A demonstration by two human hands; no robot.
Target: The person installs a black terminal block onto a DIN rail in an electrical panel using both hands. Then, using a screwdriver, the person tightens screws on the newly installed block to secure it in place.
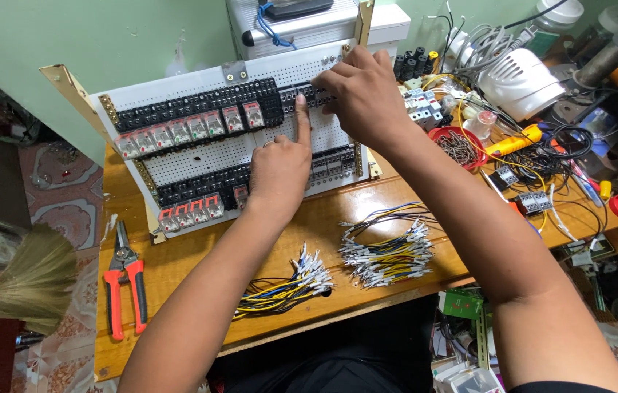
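Note:
A white perforated panel leans on a wooden table, carrying two rows of black sockets with clear relays. My left hand rests on the panel with its index finger stretched up, its tip touching the upper row of small black terminal blocks. My right hand is curled over the right end of that same row, fingertips pinching a terminal block; the piece itself is mostly hidden under the fingers. A lower relay row sits left of my left wrist.
Two bundles of short ferruled wires lie on the table in front. Red-handled pliers lie at the left. A red bowl of screws, a yellow tool, loose relays and tangled cables crowd the right. A broom lies on the floor at left.

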